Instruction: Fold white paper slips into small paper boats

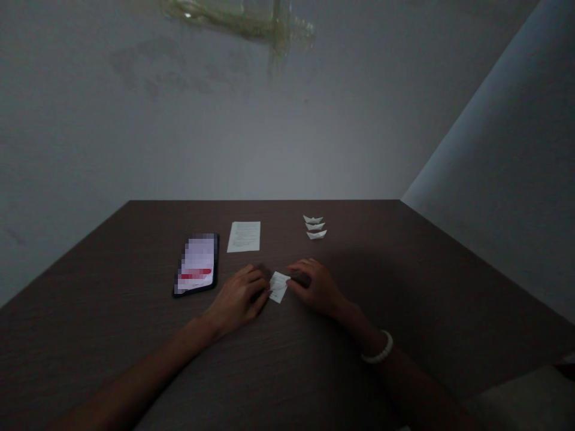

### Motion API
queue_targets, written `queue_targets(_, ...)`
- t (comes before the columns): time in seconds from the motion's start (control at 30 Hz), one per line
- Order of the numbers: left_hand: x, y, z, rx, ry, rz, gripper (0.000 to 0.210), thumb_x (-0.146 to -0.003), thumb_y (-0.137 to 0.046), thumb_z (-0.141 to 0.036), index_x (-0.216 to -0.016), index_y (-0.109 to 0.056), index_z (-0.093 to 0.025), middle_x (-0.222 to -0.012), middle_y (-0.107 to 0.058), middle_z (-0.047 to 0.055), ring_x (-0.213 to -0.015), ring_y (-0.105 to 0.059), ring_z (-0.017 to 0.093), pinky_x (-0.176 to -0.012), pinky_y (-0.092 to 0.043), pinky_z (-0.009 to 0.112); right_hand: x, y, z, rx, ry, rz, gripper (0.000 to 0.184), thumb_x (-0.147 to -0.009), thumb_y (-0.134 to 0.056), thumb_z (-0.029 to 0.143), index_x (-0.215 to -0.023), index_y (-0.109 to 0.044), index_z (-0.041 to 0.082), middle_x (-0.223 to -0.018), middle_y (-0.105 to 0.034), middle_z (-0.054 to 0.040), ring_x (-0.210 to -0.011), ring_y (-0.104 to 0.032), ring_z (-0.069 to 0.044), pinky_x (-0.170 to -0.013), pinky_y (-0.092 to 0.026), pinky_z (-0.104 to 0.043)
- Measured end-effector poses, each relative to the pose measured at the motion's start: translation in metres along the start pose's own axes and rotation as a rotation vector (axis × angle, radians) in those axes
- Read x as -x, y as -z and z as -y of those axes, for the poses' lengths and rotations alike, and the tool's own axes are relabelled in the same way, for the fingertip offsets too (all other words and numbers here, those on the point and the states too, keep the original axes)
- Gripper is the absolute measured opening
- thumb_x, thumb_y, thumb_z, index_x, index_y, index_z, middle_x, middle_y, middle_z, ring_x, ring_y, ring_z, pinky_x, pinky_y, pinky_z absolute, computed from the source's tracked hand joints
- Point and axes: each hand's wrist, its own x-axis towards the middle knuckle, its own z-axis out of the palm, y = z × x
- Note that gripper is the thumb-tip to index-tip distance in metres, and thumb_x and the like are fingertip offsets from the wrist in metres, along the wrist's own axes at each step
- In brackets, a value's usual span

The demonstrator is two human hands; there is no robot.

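A small white piece of paper [279,288] with faint print lies between my hands, turned slightly off square and apparently folded. At its left edge, the curled thumb and fingertips of my left hand [242,294] pinch it. My right hand [320,288] has its thumb and bent fingers closed at the opposite edge, and a pale beaded bracelet [380,353] circles that wrist. Three small white paper boats [315,227] stand in a column beyond my right hand. A printed paper sheet [244,236] lies flat beyond my left hand.
Left of my left hand lies a black-edged phone [196,264], its screen lit and blurred out. Everything rests on a dark brown wooden table [135,239]. A grey wall [287,137] with a stained patch rises behind its far edge, and another wall closes the right side.
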Motion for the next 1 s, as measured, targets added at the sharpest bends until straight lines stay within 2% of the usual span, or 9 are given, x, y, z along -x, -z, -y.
queue_targets(0.37,0.001,-0.003,0.008,0.033,0.208,-0.085,0.015,-0.088,-0.051,-0.023,-0.079,-0.060,-0.016,-0.076,-0.058,0.005,-0.073,-0.056,0.018,-0.065,-0.047,0.029,0.000,0.001,0.003,-0.024,-0.053,-0.004,0.024,-0.081,-0.067,0.031,-0.102,-0.066,0.020,-0.089,-0.069,-0.0047,-0.083,-0.060,-0.019,-0.076,-0.047,-0.032)
queue_targets(0.5,0.001,-0.004,0.009,0.074,0.240,-0.123,0.010,-0.086,-0.054,-0.025,-0.083,-0.058,-0.016,-0.078,-0.058,0.004,-0.070,-0.057,0.017,-0.063,-0.047,0.029,0.000,-0.002,0.002,-0.071,-0.086,-0.023,0.022,-0.076,-0.070,0.023,-0.097,-0.067,0.020,-0.082,-0.070,-0.0033,-0.075,-0.061,-0.018,-0.072,-0.048,-0.032)
queue_targets(0.57,0.003,-0.004,0.008,0.100,0.237,-0.125,0.011,-0.087,-0.053,-0.025,-0.093,-0.057,-0.017,-0.080,-0.060,0.003,-0.071,-0.058,0.017,-0.063,-0.048,0.029,-0.001,-0.003,0.003,-0.124,-0.109,-0.023,0.022,-0.075,-0.068,0.017,-0.097,-0.067,0.020,-0.079,-0.070,-0.0024,-0.072,-0.062,-0.017,-0.070,-0.049,-0.030)
queue_targets(0.7,0.006,-0.003,0.006,0.138,0.177,-0.114,0.028,-0.091,-0.048,-0.026,-0.118,-0.048,-0.019,-0.085,-0.062,0.003,-0.076,-0.061,0.017,-0.066,-0.049,0.030,-0.003,-0.005,0.004,-0.226,-0.175,-0.054,0.022,-0.075,-0.065,0.015,-0.096,-0.068,0.018,-0.075,-0.070,-0.0016,-0.067,-0.062,-0.015,-0.064,-0.048,-0.027)
queue_targets(0.77,0.007,-0.003,0.005,0.141,0.139,-0.118,0.025,-0.093,-0.046,-0.026,-0.116,-0.049,-0.018,-0.087,-0.063,0.004,-0.079,-0.061,0.018,-0.070,-0.050,0.031,-0.003,-0.005,0.004,-0.245,-0.213,-0.073,0.020,-0.076,-0.065,0.019,-0.096,-0.068,0.018,-0.075,-0.070,-0.0022,-0.065,-0.062,-0.014,-0.062,-0.047,-0.026)
queue_targets(0.83,0.006,-0.003,0.005,0.133,0.110,-0.132,0.016,-0.093,-0.044,-0.025,-0.104,-0.053,-0.017,-0.089,-0.063,0.006,-0.081,-0.061,0.019,-0.072,-0.050,0.033,-0.002,-0.004,0.004,-0.255,-0.236,-0.084,0.020,-0.079,-0.064,0.024,-0.097,-0.068,0.017,-0.075,-0.069,-0.0028,-0.064,-0.061,-0.014,-0.060,-0.047,-0.026)
queue_targets(0.93,0.005,-0.003,0.006,0.118,0.124,-0.159,0.015,-0.093,-0.043,-0.024,-0.091,-0.055,-0.015,-0.087,-0.063,0.008,-0.079,-0.061,0.020,-0.073,-0.051,0.035,-0.001,0.002,0.006,-0.223,-0.158,-0.079,0.021,-0.081,-0.063,0.027,-0.099,-0.067,0.018,-0.079,-0.068,-0.0035,-0.068,-0.060,-0.015,-0.063,-0.047,-0.027)
queue_targets(1.0,0.004,-0.003,0.007,0.130,0.141,-0.153,0.015,-0.092,-0.044,-0.023,-0.093,-0.057,-0.015,-0.088,-0.063,0.007,-0.080,-0.060,0.020,-0.073,-0.050,0.035,-0.001,0.006,0.009,-0.153,-0.001,-0.046,0.018,-0.080,-0.064,0.024,-0.097,-0.067,0.019,-0.090,-0.066,-0.0047,-0.082,-0.060,-0.017,-0.076,-0.047,-0.031)
